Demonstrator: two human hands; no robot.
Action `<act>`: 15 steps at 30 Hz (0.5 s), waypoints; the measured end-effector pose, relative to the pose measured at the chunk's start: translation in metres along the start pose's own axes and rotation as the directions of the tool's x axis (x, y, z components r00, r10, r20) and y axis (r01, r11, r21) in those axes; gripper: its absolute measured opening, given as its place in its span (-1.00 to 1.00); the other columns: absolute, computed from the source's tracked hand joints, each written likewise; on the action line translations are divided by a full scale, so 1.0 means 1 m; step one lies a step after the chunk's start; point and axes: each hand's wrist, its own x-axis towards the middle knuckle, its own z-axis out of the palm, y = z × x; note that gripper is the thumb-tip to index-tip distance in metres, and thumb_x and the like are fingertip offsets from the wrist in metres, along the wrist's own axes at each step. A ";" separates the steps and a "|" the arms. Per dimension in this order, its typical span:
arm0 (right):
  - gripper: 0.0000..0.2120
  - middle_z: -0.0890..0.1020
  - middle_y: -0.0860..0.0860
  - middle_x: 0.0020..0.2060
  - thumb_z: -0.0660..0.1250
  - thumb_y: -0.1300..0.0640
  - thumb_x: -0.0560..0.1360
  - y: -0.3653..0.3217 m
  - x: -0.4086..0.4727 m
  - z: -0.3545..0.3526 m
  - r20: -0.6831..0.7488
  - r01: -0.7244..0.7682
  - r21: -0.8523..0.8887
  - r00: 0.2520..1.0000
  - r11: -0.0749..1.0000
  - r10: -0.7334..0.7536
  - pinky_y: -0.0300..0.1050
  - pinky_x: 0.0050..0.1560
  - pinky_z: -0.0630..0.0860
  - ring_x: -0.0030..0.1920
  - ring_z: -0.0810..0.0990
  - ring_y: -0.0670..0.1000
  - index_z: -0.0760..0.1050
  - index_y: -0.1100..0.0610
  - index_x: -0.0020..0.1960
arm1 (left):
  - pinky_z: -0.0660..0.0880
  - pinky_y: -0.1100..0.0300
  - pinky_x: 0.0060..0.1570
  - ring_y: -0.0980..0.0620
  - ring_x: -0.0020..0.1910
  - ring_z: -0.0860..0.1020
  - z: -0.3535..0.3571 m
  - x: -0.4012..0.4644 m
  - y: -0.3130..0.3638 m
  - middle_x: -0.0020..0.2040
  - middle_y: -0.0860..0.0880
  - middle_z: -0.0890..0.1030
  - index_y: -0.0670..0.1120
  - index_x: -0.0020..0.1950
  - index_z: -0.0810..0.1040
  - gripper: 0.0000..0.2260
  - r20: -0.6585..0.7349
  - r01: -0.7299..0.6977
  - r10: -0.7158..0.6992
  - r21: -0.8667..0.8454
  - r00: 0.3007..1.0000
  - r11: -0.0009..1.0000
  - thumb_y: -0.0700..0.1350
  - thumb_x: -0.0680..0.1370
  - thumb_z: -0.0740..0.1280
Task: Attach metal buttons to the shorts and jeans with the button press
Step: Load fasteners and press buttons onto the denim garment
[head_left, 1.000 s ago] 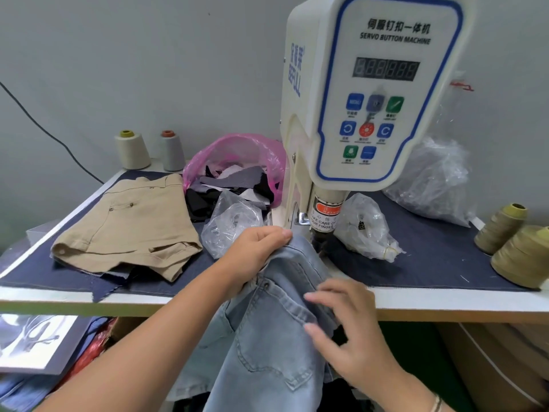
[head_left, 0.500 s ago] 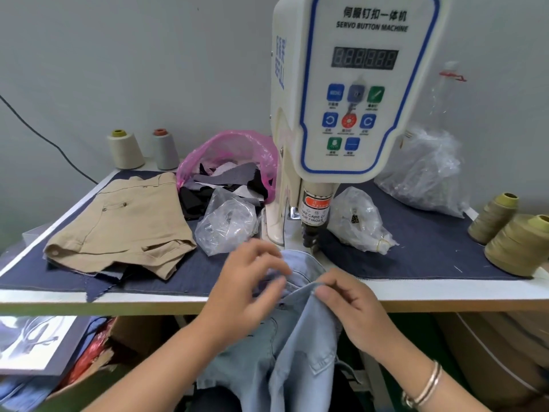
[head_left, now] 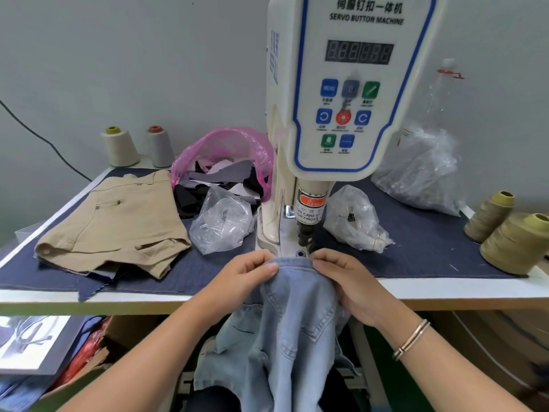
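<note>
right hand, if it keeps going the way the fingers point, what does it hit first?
Probably the left hand: the right hand pinches the jeans waistband, fingers pointing left along it. Depth unclear.

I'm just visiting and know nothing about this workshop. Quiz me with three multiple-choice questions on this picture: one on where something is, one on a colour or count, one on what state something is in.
1. Where do the tan shorts lie?
A. left of the button machine
B. right of it
C. on the floor

2. How many thread cones stand at the table's right edge?
A. one
B. two
C. four

3. What are the hands doing?
A. pressing the panel
B. hanging idle
C. pinching the jeans

Answers:
1 A, the shorts lie flat on the table's left side.
2 B, one cone stands behind another.
3 C, the left hand and the right hand grip the waistband below the press.
</note>
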 end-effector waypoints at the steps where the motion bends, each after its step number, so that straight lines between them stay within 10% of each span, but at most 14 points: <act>1: -0.81 0.65 0.02 -0.20 0.25 0.24 0.55 -0.002 0.002 0.002 -0.020 0.006 0.006 1.000 1.000 -0.006 -0.28 -0.14 0.51 -0.16 0.59 -0.10 0.63 0.13 -0.12 | 0.38 0.19 -0.07 0.06 -0.16 0.47 0.000 0.005 0.001 -0.22 -0.02 0.53 -0.14 -0.18 0.54 -0.82 -0.010 0.016 -0.016 -0.013 1.000 1.000 -0.06 0.55 0.29; 8: -0.79 0.62 -0.02 -0.21 0.28 0.21 0.55 0.016 -0.009 0.010 -0.072 0.013 0.025 0.997 1.000 -0.011 -0.26 -0.16 0.52 -0.17 0.57 -0.11 0.62 0.01 -0.18 | 0.40 0.30 -0.11 0.13 -0.18 0.48 0.000 0.005 0.002 -0.22 0.06 0.55 0.02 -0.18 0.58 -0.89 0.180 0.104 -0.092 -0.058 0.979 0.993 0.00 0.47 0.30; 15: -0.81 0.71 0.03 -0.12 0.30 0.21 0.54 0.003 0.015 0.000 -0.226 0.076 -0.077 0.970 0.994 -0.092 -0.25 -0.13 0.53 -0.11 0.65 -0.08 0.67 0.07 -0.14 | 0.34 0.27 -0.17 0.16 -0.30 0.41 -0.008 0.035 0.001 -0.34 0.13 0.48 -0.02 -0.27 0.46 -0.75 -0.030 0.129 -0.125 0.221 0.992 0.967 -0.17 0.61 0.24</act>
